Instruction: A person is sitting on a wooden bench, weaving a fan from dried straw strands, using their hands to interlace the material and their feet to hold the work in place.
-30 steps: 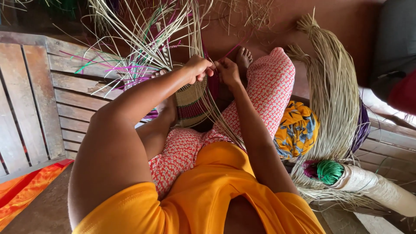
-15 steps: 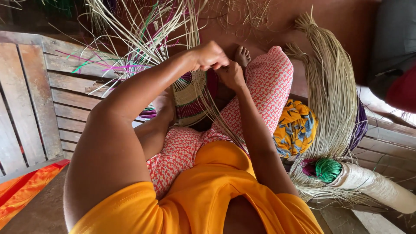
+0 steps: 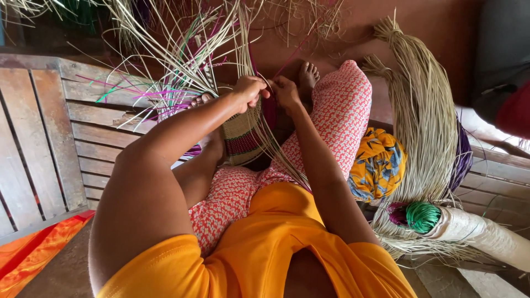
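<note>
Now both hands, left hand [image 3: 249, 91] and right hand [image 3: 285, 91], pinch straw strands [image 3: 187, 60] over the half-woven basket [image 3: 243, 135] at upper centre; better to keep each strand tight and flat.

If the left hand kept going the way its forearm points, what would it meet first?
Probably the right hand: the left hand already meets it at the rim of the woven basket. Beyond lie loose straw strands, though depth is hard to judge.
</note>
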